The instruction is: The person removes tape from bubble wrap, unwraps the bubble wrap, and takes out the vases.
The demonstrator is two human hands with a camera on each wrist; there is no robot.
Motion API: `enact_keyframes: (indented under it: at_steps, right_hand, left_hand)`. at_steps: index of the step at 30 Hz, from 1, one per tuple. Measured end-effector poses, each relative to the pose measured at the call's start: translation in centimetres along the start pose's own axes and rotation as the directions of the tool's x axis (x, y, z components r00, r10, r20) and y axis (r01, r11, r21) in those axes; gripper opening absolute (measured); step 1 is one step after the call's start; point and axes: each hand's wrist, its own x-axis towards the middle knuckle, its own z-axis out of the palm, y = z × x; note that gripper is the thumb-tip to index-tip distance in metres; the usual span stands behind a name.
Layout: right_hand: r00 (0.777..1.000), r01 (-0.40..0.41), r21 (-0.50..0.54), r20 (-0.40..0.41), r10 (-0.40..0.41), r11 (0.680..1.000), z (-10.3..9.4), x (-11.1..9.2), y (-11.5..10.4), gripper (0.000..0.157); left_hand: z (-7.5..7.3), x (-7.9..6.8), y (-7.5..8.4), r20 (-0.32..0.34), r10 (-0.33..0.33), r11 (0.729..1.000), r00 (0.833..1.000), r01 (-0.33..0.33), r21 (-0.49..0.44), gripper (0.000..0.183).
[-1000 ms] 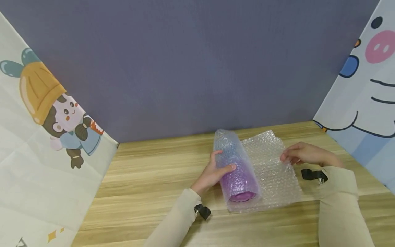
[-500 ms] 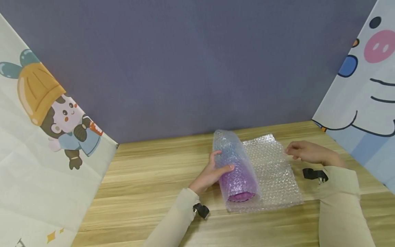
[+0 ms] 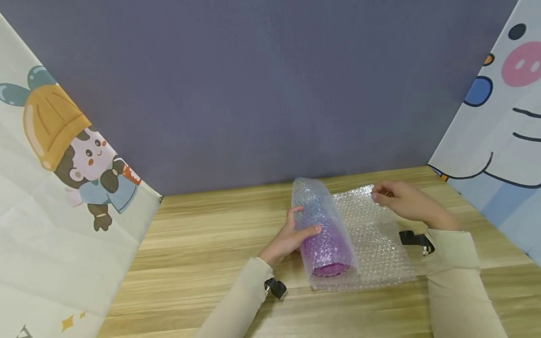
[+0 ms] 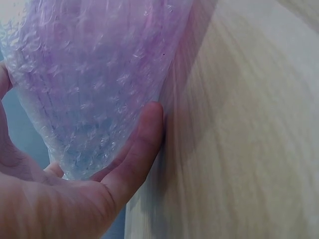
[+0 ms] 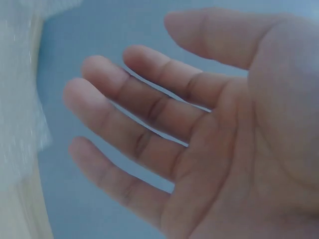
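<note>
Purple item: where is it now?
In the head view, the purple item lies low and right of centre on the table, inside the bubble wrap, with the left hand gripping it from the left.

This looks like a small screened-off tabletop booth; whether it stands in a home, an office or a lab cannot be told. A wood-grain table (image 3: 194, 234) fills the bottom of the frame, a plain grey-blue panel (image 3: 262, 94) closes off the top, and cartoon-printed sheets flank it, the left sheet (image 3: 46, 220) and right sheet (image 3: 494, 141).
</note>
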Motion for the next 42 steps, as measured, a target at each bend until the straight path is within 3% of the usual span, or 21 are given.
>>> enact_keyframes:
  at_steps: [5, 12, 20, 30, 33, 37, 42]
  right_hand:
    - [0.995, 0.082, 0.021, 0.055, -0.083, 0.996, 1.9, 1.2, -1.6, 0.024]
    - [0.98, 0.142, 0.04, 0.137, -0.146, 0.989, 5.0, 2.8, -1.0, 0.022]
    - [0.952, -0.004, 0.026, 0.305, -0.004, 1.0, 6.3, 2.5, -0.3, 0.035]
    - [0.946, -0.06, 0.085, 0.324, 0.03, 0.995, 6.8, 2.3, -0.1, 0.037]
    - [0.949, -0.047, 0.071, 0.314, 0.023, 0.996, 7.0, 2.2, -0.2, 0.036]
    - [0.95, -0.044, 0.052, 0.312, 0.026, 0.998, 7.1, 2.2, -0.4, 0.036]
    - [0.946, -0.054, 0.049, 0.324, 0.035, 0.997, 7.3, 2.4, -0.5, 0.037]
  left_hand:
    - [-0.1, 0.0, 0.0, 0.008, -0.002, 1.0, 1.0, 0.002, 0.0, 0.083]
    - [-0.5, -0.1, 0.0, 0.029, -0.007, 1.0, 1.0, 0.007, 0.014, 0.084]
    - [-1.8, -0.6, 0.3, 0.086, -0.045, 0.998, 0.995, 0.041, 0.052, 0.086]
    - [-3.6, -1.3, 0.9, 0.153, -0.062, 0.989, 0.986, 0.04, 0.145, 0.086]
    - [-3.9, -1.3, 1.1, 0.146, -0.046, 0.979, 0.988, 0.015, 0.205, 0.086]
    - [-4.0, -1.5, 1.2, 0.119, -0.007, 0.945, 0.993, -0.032, 0.325, 0.086]
    - [-3.4, -1.9, 1.8, 0.081, 0.103, 0.898, 0.991, -0.128, 0.421, 0.085]
